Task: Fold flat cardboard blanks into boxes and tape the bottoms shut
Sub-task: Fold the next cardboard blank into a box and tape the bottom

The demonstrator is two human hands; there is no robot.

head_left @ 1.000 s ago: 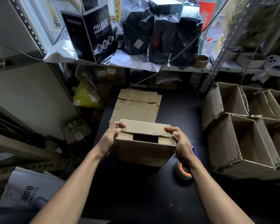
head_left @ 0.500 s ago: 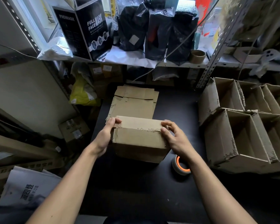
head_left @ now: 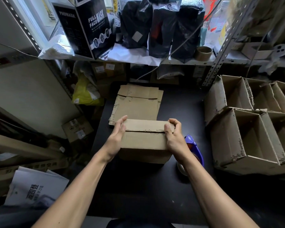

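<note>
- Left hand (head_left: 118,137): forearm reaches in from the near left; palm lies flat against the left end of the cardboard box (head_left: 145,142), fingers straight and pointing far, tips at the upper left corner. Released, pressing, not curled round anything.
- Right hand (head_left: 174,137): forearm reaches in from the near right; thumb lies on the top face near the seam, fingers curl over the far right corner. Grasping the box.
- Cardboard box: stands at the middle of the black bench (head_left: 155,186), between the two hands. Plain brown corrugated board. Two flaps folded shut on the upper face, meeting at a dark seam that runs left to right; flap edges ragged; no tape seen on the seam.
- Flat blanks (head_left: 138,102): small stack lying flat on the bench, just beyond the box.
- Finished boxes (head_left: 250,125): a group at the right of the bench, lying on their sides, open mouths showing bare interiors.
- Tape dispenser (head_left: 194,148): blue, on the bench just right of the box, partly hidden behind the right wrist.
- Shelf (head_left: 179,61): above the far edge, carrying a black carton marked "FULL FACE MASK" (head_left: 89,27), dark plastic bags and a brown tape roll (head_left: 203,53).
</note>
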